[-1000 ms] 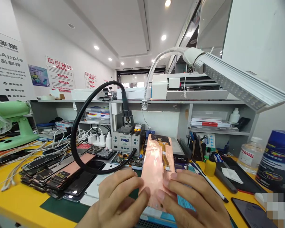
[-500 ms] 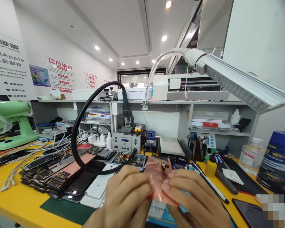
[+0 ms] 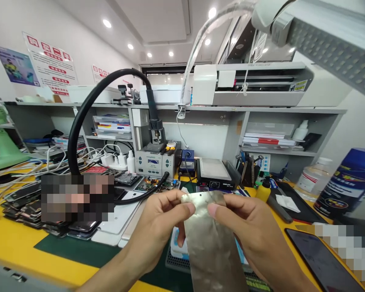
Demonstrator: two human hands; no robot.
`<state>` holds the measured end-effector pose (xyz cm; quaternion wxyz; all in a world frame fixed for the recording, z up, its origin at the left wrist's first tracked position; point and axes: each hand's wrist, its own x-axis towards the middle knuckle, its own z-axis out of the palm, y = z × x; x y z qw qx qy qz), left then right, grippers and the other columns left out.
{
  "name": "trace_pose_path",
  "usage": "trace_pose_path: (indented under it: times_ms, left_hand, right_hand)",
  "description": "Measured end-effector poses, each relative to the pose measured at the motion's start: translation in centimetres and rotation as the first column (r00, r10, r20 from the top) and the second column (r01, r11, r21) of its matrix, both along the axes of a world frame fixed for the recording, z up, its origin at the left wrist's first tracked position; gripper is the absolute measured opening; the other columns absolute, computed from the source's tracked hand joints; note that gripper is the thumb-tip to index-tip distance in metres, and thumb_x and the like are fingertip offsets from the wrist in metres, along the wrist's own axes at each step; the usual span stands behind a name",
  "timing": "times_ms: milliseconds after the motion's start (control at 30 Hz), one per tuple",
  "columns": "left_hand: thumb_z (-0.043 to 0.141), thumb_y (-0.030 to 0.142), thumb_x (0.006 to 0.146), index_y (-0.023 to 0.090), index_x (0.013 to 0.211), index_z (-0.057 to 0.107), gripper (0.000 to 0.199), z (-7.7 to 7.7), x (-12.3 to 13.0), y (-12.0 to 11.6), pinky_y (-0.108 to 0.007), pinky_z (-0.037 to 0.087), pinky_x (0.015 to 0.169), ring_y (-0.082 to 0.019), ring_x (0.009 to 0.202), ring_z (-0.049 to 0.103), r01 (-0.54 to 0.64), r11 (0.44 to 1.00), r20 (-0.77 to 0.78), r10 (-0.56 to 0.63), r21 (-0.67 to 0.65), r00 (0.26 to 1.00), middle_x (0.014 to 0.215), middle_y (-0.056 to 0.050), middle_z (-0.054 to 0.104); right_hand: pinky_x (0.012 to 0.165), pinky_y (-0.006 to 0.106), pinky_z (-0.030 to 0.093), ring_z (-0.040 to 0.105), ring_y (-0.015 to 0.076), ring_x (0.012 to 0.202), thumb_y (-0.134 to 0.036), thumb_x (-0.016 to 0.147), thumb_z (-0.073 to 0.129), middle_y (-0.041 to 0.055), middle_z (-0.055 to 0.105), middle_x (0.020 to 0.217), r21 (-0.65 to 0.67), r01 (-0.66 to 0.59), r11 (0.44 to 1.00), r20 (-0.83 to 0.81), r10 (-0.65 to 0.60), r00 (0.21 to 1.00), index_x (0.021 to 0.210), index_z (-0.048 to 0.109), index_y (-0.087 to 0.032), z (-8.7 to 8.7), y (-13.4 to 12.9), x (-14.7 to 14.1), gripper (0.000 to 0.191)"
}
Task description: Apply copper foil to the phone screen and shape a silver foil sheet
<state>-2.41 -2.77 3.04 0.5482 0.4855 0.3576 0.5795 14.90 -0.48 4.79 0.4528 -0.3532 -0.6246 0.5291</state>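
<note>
Two hands (image 3: 158, 227) (image 3: 246, 227) pinching metallic sheet (image 3: 213, 251) by top edge; sheet hangs below grip.

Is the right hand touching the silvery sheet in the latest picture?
Touching. The head view shows the right hand with its thumb pressed flat on the face of the silvery sheet, near its upper edge.

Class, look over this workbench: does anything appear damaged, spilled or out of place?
The metallic sheet in the left hand and right hand looks creased, not flat. White cables sprawl tangled at the left. No spill shows.
</note>
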Motion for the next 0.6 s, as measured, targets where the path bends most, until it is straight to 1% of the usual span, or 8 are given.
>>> trace_pose_path:
  times_ms: [100,233,400,600]
  left_hand:
    - [0.072,0.029,0.081,0.014,0.069,0.063,0.021,0.0,0.1,0.1,-0.018,0.04,0.041,-0.008,0.048,0.045,-0.015,1.0,-0.016,0.015,-0.001,1.0,0.06,0.002,0.052]
    - [0.074,0.031,0.077,0.015,0.067,0.061,0.023,-0.1,0.1,0.4,-0.019,0.039,0.041,-0.009,0.048,0.043,-0.032,0.999,-0.015,0.032,-0.003,0.999,0.058,0.002,0.051]
    - [0.072,0.03,0.08,0.016,0.067,0.06,0.022,-0.5,-0.1,0.7,-0.02,0.038,0.042,-0.009,0.049,0.044,-0.047,0.998,-0.062,0.049,0.033,0.997,0.059,0.003,0.05]
    - [0.071,0.027,0.079,0.017,0.064,0.058,0.022,-0.5,0.1,1.2,-0.02,0.038,0.043,-0.01,0.051,0.043,-0.064,0.996,-0.099,0.07,0.064,0.993,0.06,0.003,0.049]
  right_hand:
    - [0.055,0.027,0.035,0.044,0.0145,0.061,-0.043,0.083,0.069,-0.0002,0.054,0.063,0.024,0.024,0.999,0.065,-0.025,0.998,0.068,0.068,-0.015,-0.2,-0.1,0.0,0.032]
    - [0.052,0.027,0.033,0.044,0.0146,0.059,-0.044,0.084,0.066,-0.0003,0.054,0.062,0.057,0.05,0.997,0.137,-0.057,0.989,0.068,0.068,-0.016,-0.3,0.0,0.0,0.032]
    - [0.052,0.027,0.034,0.048,0.016,0.059,-0.042,0.083,0.065,0.0008,0.059,0.063,0.081,0.077,0.994,0.182,-0.09,0.979,0.062,0.063,-0.017,-0.4,0.2,-0.1,0.032]
    - [0.051,0.027,0.035,0.049,0.016,0.059,-0.041,0.082,0.065,0.0001,0.059,0.061,0.118,0.097,0.988,0.205,-0.12,0.971,0.059,0.063,-0.018,-0.3,0.2,-0.1,0.032]
